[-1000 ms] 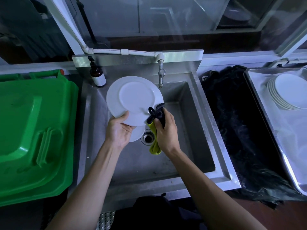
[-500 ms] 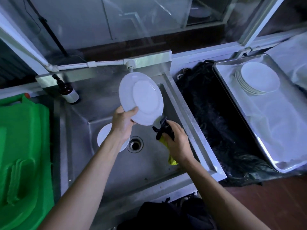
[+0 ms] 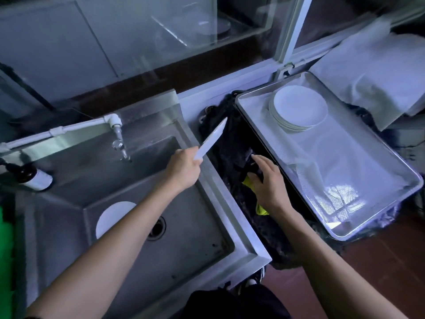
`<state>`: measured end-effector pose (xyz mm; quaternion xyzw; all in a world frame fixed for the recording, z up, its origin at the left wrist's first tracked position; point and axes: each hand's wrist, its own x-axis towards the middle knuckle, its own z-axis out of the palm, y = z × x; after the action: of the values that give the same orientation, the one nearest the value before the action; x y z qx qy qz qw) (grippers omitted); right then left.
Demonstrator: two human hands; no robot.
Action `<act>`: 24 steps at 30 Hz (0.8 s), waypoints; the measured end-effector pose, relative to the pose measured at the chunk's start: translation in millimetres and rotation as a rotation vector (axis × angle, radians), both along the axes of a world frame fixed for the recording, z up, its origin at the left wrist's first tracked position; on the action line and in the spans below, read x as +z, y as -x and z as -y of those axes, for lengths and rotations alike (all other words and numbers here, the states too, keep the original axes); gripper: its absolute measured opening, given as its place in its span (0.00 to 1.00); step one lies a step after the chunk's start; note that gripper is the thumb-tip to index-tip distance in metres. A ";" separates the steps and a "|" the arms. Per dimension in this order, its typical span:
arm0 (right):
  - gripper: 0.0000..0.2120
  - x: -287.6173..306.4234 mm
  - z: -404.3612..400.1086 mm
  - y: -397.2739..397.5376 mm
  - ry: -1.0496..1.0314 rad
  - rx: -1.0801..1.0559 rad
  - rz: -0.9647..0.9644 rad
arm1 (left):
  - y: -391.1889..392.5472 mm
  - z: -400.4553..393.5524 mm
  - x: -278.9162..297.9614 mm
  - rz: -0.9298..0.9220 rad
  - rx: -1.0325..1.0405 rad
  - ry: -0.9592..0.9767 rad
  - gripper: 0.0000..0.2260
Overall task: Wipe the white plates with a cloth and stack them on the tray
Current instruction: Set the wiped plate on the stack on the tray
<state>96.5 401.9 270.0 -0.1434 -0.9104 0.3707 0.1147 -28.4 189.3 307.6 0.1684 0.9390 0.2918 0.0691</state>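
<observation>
My left hand (image 3: 184, 171) grips a white plate (image 3: 211, 140) by its lower rim. The plate is seen edge-on, tilted up to the right over the sink's right rim. My right hand (image 3: 269, 185) lies with straight fingers on a yellow and black cloth (image 3: 261, 209), which rests on black sheeting between sink and tray. A stack of white plates (image 3: 299, 109) stands at the far end of the metal tray (image 3: 345, 169). Another white plate (image 3: 112, 217) lies in the sink, partly hidden by my left forearm.
The steel sink (image 3: 184, 226) has a tap (image 3: 118, 143) at its back and a dark pump bottle (image 3: 34, 178) at its left. Black sheeting (image 3: 230, 143) fills the gap beside the tray. White fabric (image 3: 379, 72) lies behind the tray. A green bin (image 3: 4, 249) shows at far left.
My left hand has carried the plate rightward from over the sink and turned it edge-on. My right hand moved right with the cloth, lowered it onto the black sheeting and straightened its fingers. The view swung right.
</observation>
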 end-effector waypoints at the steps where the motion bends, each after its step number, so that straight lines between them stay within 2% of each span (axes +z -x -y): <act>1: 0.23 2.6 -14.3 1.9 -0.010 0.000 -0.012 | 2.2 -14.3 4.5 -0.046 -0.045 0.083 0.09; 2: 0.23 5.4 -29.4 3.6 -0.011 -0.004 -0.023 | 4.5 -29.1 7.7 -0.105 -0.099 0.142 0.07; 5: 0.24 11.6 -75.7 7.8 -0.005 -0.029 -0.040 | 13.6 -75.5 11.0 -0.214 -0.177 0.209 0.27; 9: 0.25 13.2 -133.3 9.7 -0.005 -0.072 -0.046 | 28.3 -139.1 9.5 -0.199 -0.292 0.287 0.38; 13: 0.26 8.4 -182.8 7.7 -0.013 -0.091 -0.014 | 36.8 -202.6 8.5 -0.284 -0.433 0.401 0.40; 16: 0.25 2.1 -211.9 5.9 -0.014 -0.115 -0.006 | 44.2 -246.4 1.1 -0.329 -0.506 0.486 0.36; 24: 0.24 -20.7 -262.6 1.9 0.031 -0.110 0.041 | 51.5 -326.7 -30.1 -0.281 -0.602 0.673 0.38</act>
<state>94.7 664.5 249.3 -0.2028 -0.8974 0.3750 0.1138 -80.0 516.0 277.5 0.4393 0.8911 -0.0872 0.0739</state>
